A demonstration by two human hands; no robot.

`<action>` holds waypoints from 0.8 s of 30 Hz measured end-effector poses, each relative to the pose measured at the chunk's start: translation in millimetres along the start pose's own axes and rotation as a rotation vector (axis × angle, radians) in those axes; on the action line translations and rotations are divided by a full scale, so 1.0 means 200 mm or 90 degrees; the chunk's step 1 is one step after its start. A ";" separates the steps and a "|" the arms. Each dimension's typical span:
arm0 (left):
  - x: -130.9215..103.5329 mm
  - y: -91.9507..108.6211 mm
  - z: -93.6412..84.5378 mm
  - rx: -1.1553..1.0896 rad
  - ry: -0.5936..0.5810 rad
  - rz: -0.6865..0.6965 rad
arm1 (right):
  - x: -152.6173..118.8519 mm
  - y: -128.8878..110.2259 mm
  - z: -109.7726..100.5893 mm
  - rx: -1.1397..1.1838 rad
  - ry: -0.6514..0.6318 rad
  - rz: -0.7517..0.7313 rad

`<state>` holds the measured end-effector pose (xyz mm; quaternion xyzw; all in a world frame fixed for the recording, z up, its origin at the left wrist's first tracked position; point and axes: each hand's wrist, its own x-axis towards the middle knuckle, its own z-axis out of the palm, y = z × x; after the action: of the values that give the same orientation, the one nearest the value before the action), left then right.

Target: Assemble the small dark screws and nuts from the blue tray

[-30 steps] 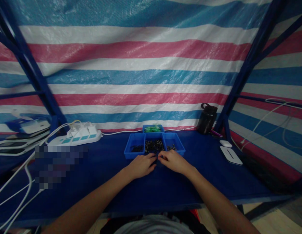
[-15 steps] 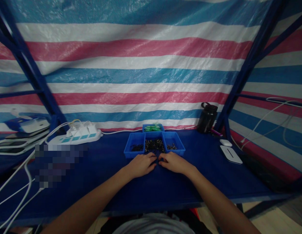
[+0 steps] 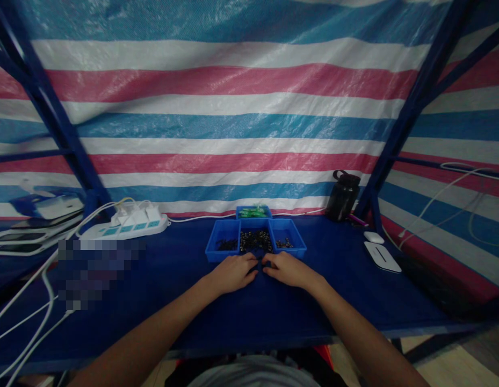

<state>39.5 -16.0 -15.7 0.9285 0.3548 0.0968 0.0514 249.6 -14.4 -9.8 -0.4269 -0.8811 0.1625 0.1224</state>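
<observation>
Fingers of the left hand (image 3: 233, 273) and the right hand (image 3: 288, 269) curl narrow and meet tip to tip on the desk (image 3: 354, 301), just near of the blue tray (image 3: 255, 243); whether they pinch anything I cannot tell, since the spot between them is too dark and small. If a tiny part sits there, it could slip and vanish on the dark desk, or a nudge forward could jolt the tray and scatter the small dark pieces (image 3: 255, 241) in its middle compartment, just beyond the fingertips.
</observation>
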 end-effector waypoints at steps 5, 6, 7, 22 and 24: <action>0.00 0.01 -0.01 0.018 0.004 0.030 | 0.00 0.00 0.00 -0.007 0.015 0.025; 0.00 0.01 -0.02 0.018 0.004 0.036 | 0.00 0.00 0.00 -0.011 0.021 0.028; 0.00 0.01 -0.02 0.017 0.003 0.043 | -0.01 0.00 0.00 -0.015 0.025 0.030; 0.00 0.02 -0.02 -0.012 -0.001 0.070 | 0.01 0.03 0.02 -0.050 0.013 0.048; 0.00 0.02 -0.03 -0.007 -0.003 0.067 | 0.01 0.03 0.02 -0.055 0.016 0.041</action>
<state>40.8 -18.8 -9.6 0.9458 0.3048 0.0993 0.0518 251.2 -10.2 -15.3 -0.4618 -0.8716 0.1226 0.1098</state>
